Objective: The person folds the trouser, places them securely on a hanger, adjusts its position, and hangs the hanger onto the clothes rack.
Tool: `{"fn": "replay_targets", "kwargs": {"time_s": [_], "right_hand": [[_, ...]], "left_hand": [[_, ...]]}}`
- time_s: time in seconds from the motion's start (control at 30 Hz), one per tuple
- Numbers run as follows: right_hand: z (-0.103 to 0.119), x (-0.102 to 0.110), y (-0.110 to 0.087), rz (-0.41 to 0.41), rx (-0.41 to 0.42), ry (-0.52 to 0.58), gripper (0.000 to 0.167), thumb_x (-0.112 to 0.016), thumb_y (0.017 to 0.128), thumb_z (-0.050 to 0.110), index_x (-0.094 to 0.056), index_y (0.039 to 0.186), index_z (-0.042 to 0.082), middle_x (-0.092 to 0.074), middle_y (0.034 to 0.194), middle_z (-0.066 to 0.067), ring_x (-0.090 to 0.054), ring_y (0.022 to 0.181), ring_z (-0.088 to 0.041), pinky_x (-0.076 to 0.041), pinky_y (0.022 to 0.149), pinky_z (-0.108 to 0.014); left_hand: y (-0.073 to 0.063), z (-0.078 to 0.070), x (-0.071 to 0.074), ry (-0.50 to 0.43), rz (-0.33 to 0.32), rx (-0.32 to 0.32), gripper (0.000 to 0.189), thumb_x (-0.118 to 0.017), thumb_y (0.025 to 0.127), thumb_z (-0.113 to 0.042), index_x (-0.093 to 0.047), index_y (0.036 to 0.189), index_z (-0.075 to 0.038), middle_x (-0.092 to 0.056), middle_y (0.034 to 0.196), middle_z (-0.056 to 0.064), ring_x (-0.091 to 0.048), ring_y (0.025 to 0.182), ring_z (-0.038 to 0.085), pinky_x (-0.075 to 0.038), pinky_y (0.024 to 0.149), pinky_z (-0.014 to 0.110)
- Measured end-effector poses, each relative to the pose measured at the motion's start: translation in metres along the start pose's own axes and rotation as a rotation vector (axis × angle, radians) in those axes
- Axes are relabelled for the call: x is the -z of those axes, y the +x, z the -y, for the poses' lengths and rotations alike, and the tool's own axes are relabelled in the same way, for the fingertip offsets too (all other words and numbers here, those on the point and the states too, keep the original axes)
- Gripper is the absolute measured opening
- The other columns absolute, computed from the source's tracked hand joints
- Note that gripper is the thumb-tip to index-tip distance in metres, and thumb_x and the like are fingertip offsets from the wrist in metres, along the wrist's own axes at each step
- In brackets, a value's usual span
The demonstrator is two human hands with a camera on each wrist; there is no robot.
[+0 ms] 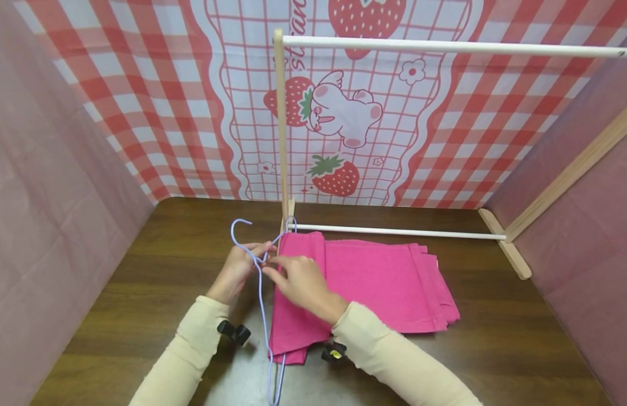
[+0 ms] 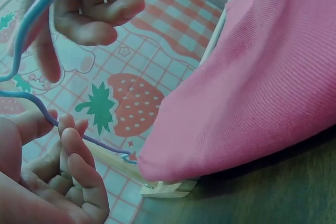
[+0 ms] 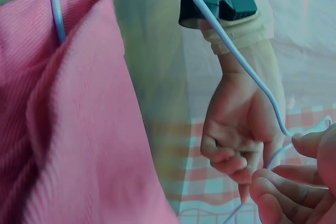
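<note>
A pale blue wire hanger [image 1: 263, 313] stands on its side at the left end of a folded pink ribbed garment [image 1: 376, 282]. Its hook points up and left. In the right wrist view, one hanger wire runs in between the garment's layers. My left hand [image 1: 235, 270] pinches the wire near the hanger's neck between thumb and index finger, clearest in the left wrist view. On the other side, my right hand [image 1: 304, 282] has its thumb and fingers parted around the neck, over the garment's left end. What kind of garment it is, I cannot tell.
Behind the garment stands a rack with wooden posts [image 1: 281, 129], a white top rail [image 1: 445, 46] and a white lower rail [image 1: 394, 231]. A checked strawberry cloth [image 1: 166, 113] hangs at the back. Pink drapes flank the brown wooden table [image 1: 141, 293].
</note>
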State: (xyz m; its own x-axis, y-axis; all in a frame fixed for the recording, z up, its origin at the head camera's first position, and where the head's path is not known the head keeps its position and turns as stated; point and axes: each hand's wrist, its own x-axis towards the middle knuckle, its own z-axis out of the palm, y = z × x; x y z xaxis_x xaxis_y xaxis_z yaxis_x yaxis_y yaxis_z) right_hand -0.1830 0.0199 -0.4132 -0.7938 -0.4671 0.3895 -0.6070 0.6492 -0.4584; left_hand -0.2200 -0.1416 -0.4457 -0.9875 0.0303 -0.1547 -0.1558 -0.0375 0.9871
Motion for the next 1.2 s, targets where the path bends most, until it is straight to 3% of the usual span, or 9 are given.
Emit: {"fn": "replay_targets", "kwargs": {"time_s": [0.27, 0.43, 0.57, 0.73, 0.9, 1.1, 1.2], "right_hand": [[-0.021, 0.015, 0.001, 0.009, -0.127, 0.058, 0.025, -0.064, 0.094, 0.026, -0.074, 0.103, 0.005, -0.062, 0.061, 0.001, -0.045, 0.049, -0.003, -0.039, 0.047, -0.018], [-0.039, 0.027, -0.002, -0.004, -0.217, 0.074, 0.024, -0.065, 0.093, 0.025, -0.073, 0.103, 0.004, -0.061, 0.061, 0.000, -0.043, 0.048, -0.004, -0.037, 0.045, -0.019], [-0.054, 0.032, -0.005, -0.039, -0.262, 0.084, 0.025, -0.066, 0.092, 0.021, -0.072, 0.104, 0.000, -0.059, 0.060, -0.003, -0.040, 0.048, -0.005, -0.035, 0.045, -0.019], [-0.069, 0.032, -0.009, -0.042, -0.328, 0.080, 0.031, -0.068, 0.090, 0.018, -0.068, 0.111, -0.004, -0.062, 0.065, -0.007, -0.046, 0.052, -0.008, -0.040, 0.051, -0.022], [-0.079, 0.029, -0.014, 0.051, -0.429, 0.090, 0.034, -0.067, 0.091, 0.021, -0.067, 0.113, -0.005, -0.067, 0.072, -0.009, -0.052, 0.054, -0.011, -0.045, 0.053, -0.023], [-0.089, 0.021, -0.023, 0.219, -0.583, 0.106, 0.039, -0.069, 0.090, 0.030, -0.068, 0.109, -0.005, -0.061, 0.069, -0.006, -0.049, 0.058, -0.012, -0.042, 0.055, -0.022], [-0.094, 0.016, -0.026, 0.269, -0.653, 0.200, 0.035, -0.069, 0.090, 0.029, -0.070, 0.103, -0.003, -0.061, 0.067, -0.005, -0.053, 0.054, -0.011, -0.045, 0.052, -0.022]], "left_hand": [[0.001, -0.004, 0.005, -0.097, 0.021, 0.100, 0.027, -0.059, 0.096, -0.012, -0.065, 0.109, 0.011, -0.064, 0.065, -0.007, -0.054, 0.056, 0.001, -0.047, 0.054, 0.014], [0.001, -0.005, 0.010, -0.106, 0.027, 0.161, 0.016, -0.061, 0.095, -0.016, -0.072, 0.087, -0.009, -0.063, 0.062, -0.008, -0.052, 0.051, 0.000, -0.042, 0.047, 0.012], [0.001, -0.005, 0.013, -0.102, 0.055, 0.176, 0.020, -0.061, 0.095, -0.018, -0.072, 0.078, -0.018, -0.062, 0.061, -0.008, -0.051, 0.048, 0.000, -0.037, 0.042, 0.012], [0.000, -0.005, 0.014, -0.126, 0.089, 0.158, 0.022, -0.059, 0.096, -0.016, -0.072, 0.078, -0.018, -0.061, 0.059, -0.007, -0.050, 0.045, -0.001, -0.038, 0.041, 0.012], [0.000, -0.004, 0.016, -0.164, 0.146, 0.126, 0.026, -0.054, 0.098, -0.015, -0.072, 0.079, -0.015, -0.058, 0.056, -0.006, -0.048, 0.045, -0.001, -0.041, 0.043, 0.011], [0.000, 0.001, 0.018, -0.219, 0.217, 0.085, 0.031, -0.046, 0.101, -0.011, -0.071, 0.083, -0.013, -0.055, 0.056, -0.006, -0.047, 0.047, -0.001, -0.040, 0.043, 0.010], [0.000, 0.004, 0.017, -0.269, 0.231, 0.082, 0.034, -0.043, 0.103, -0.009, -0.069, 0.082, -0.013, -0.055, 0.057, -0.006, -0.047, 0.048, 0.000, -0.039, 0.045, 0.010]]}}
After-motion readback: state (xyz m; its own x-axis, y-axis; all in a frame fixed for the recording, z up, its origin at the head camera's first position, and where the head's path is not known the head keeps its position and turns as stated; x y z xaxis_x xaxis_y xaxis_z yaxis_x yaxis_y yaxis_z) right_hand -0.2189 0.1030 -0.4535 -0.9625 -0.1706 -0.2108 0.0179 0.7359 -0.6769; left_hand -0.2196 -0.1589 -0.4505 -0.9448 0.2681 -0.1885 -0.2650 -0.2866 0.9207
